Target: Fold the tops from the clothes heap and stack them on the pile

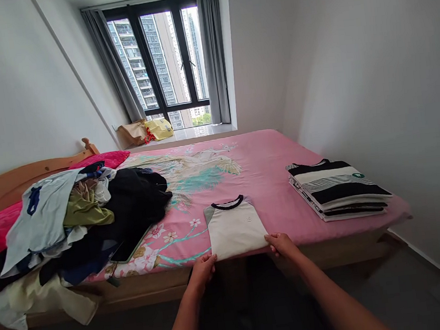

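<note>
A cream T-shirt (237, 229) with a black collar and grey shoulder lies folded into a rectangle at the bed's near edge, collar pointing away from me. My left hand (203, 270) pinches its near left corner. The near right corner is gripped between the thumb and fingers of my right hand (280, 245). To the right sits a neat stack of folded shirts (337, 187), the top one striped black, white and grey. On the left is a loose heap of clothes (136, 201) in black, pale blue, olive and cream.
A pink bedsheet (267, 159) with a bird and flower print covers the bed. By the heap lies a dark phone-like object (130, 249). Red pillows (100, 160) rest near the wooden headboard (26, 174). Paper and yellow bags (159, 129) stand on the windowsill.
</note>
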